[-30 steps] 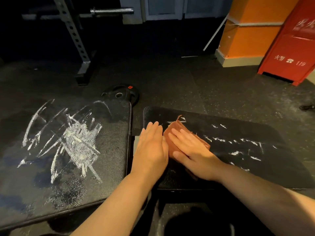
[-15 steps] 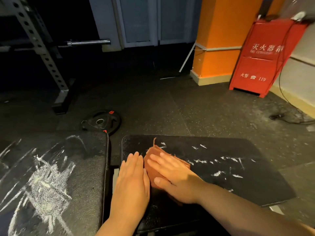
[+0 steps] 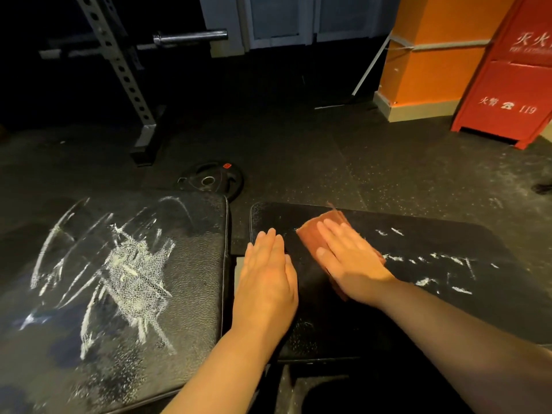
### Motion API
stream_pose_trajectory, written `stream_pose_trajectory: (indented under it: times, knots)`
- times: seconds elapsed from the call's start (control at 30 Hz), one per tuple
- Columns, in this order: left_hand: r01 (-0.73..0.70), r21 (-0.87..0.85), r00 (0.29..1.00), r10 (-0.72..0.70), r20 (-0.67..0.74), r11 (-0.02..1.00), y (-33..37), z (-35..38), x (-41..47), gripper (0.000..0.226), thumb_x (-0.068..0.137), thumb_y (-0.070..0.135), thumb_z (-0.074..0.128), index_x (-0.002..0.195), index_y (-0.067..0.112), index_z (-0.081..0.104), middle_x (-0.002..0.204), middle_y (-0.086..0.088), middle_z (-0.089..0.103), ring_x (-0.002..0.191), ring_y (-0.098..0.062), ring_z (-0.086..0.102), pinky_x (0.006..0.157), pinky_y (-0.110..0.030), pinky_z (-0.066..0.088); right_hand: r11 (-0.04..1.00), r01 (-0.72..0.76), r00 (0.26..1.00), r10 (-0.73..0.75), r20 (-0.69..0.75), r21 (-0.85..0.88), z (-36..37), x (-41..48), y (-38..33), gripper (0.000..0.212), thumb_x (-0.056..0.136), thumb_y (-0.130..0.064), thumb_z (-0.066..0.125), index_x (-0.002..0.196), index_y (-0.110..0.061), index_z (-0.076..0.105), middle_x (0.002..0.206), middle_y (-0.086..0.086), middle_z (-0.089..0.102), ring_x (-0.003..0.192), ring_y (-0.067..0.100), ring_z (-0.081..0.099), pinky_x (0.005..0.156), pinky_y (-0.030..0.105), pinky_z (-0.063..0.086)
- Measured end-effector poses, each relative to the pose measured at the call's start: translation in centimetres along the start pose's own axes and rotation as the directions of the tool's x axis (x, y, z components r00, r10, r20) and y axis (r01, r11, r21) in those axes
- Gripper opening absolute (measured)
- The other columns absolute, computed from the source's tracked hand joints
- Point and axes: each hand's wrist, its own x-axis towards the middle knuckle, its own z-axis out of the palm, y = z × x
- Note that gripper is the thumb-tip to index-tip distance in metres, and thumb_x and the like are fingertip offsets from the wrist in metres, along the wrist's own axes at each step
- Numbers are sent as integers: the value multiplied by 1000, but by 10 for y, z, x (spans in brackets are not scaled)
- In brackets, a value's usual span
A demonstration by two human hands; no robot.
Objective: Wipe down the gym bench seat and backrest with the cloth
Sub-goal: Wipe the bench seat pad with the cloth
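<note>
Two black bench pads lie side by side. The left pad (image 3: 185, 348) carries a big smear of white chalk. White chalk flecks run across the middle and right of the right pad (image 3: 448, 312). A folded reddish-brown cloth (image 3: 312, 237) lies on the right pad's near-left part. My right hand (image 3: 349, 258) presses flat on the cloth with straight fingers. My left hand (image 3: 267, 279) rests flat, fingers together, on the right pad's left edge beside the cloth.
A black weight plate (image 3: 212, 182) lies on the rubber floor just behind the pads. A perforated rack upright (image 3: 119, 67) and a barbell end (image 3: 191, 35) stand at the back left. An orange pillar (image 3: 433, 55) and red fire cabinet (image 3: 507, 85) are at the back right.
My right hand has slid the cloth rightward and a little farther along the right pad, opening a gap to my left hand. Chalk near the pad's left end is gone. The camera view shifted.
</note>
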Motion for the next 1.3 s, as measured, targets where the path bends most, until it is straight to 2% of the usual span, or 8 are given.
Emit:
stream_pose_trajectory:
  times: [0.07,0.17,0.33,0.5,0.73,0.93,1.17,1.3]
  knots:
    - [0,0,1000,0,-2,1000,-1,2,1,47,107,20,36,152,7,37,162,-7,30,153,-18,15,121,-23,-4,996,-68,994,62,-96,-60,5,19,-14,54,108,-36,13,158,-18,22,169,3,-3,155,21,-9,120,35,-22]
    - [-4,11,1000,4,10,1000,-2,1,-1,48,107,21,36,153,8,36,162,-7,29,153,-18,15,121,-23,-6,989,-30,998,22,-56,-142,15,27,-37,55,106,-40,14,158,-22,23,169,4,-3,155,26,-10,124,49,-7]
    - [-54,35,998,53,34,998,-4,3,-3,50,107,24,32,156,15,31,164,-2,25,154,-14,9,122,-24,-7,973,52,999,-52,-8,225,8,1,-23,54,106,-51,29,155,-50,6,155,-34,-12,148,0,-20,124,35,-11]
    - [-32,74,999,29,44,997,-7,7,0,48,106,21,37,152,8,38,161,-8,31,153,-20,17,122,-27,-1,992,-120,992,117,56,46,11,35,-31,71,94,-57,-2,160,-33,-4,165,-11,-20,151,24,-26,123,46,-13]
    - [2,46,999,-5,45,999,-3,2,2,54,104,26,32,157,17,30,166,2,19,153,-8,5,122,-22,-6,980,110,993,-115,16,166,10,-9,-34,56,107,-49,24,157,-45,-2,160,-30,-15,146,-4,-26,121,28,-17]
    - [13,68,994,-20,104,998,-6,4,3,55,105,31,29,158,17,26,166,1,18,154,-12,5,126,-39,9,990,-15,1000,15,6,139,15,7,-51,57,108,-47,15,160,-35,-5,165,-17,-17,150,12,-27,122,38,-16]
    - [-37,94,997,30,74,995,-6,6,-1,51,106,27,28,154,12,35,162,-6,29,153,-17,18,126,-40,12,978,123,992,-119,-33,170,16,-19,-38,55,107,-43,26,159,-40,8,166,-22,-4,151,2,-16,121,29,-13]
    - [-38,74,998,34,53,997,2,4,1,51,105,22,36,155,9,34,163,-7,27,153,-18,16,125,-31,3,987,-79,996,72,51,138,5,1,-30,58,106,-51,18,158,-41,-5,164,-21,-16,151,8,-22,122,36,-13]
